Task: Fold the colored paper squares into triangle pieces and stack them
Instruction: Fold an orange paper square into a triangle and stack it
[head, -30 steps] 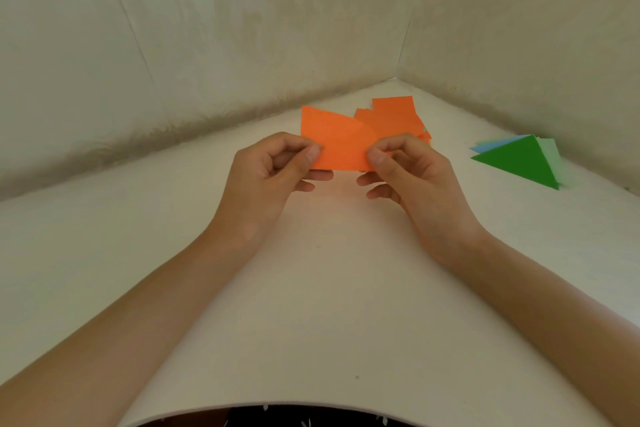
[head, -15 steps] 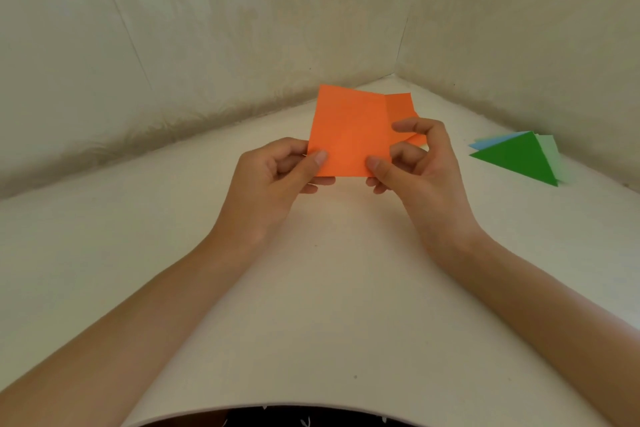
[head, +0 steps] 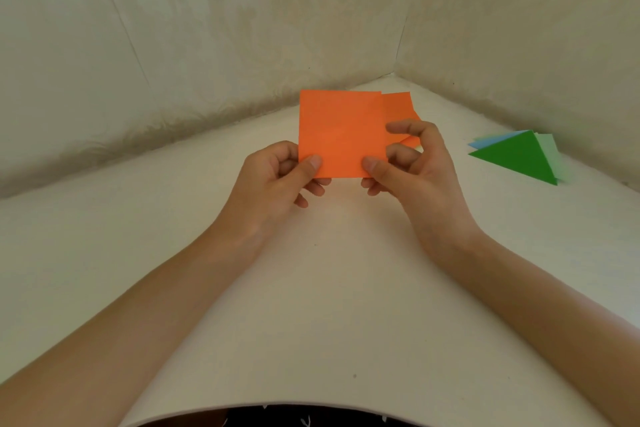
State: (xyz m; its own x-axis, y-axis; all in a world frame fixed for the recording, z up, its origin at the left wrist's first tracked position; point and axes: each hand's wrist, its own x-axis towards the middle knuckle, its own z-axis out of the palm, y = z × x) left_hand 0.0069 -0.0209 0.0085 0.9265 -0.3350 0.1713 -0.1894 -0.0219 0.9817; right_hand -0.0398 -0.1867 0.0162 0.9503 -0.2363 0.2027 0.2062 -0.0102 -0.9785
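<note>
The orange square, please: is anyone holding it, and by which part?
Yes: the left hand pinches the orange square at its lower left corner, the right hand at its lower right corner.

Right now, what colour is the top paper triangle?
The top folded paper triangle is green, head view.

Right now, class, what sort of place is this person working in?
Likely a home craft spot: a white table set into a corner of patterned wallpaper, an orange paper square held above it, and folded triangles stacked at the right.
</note>
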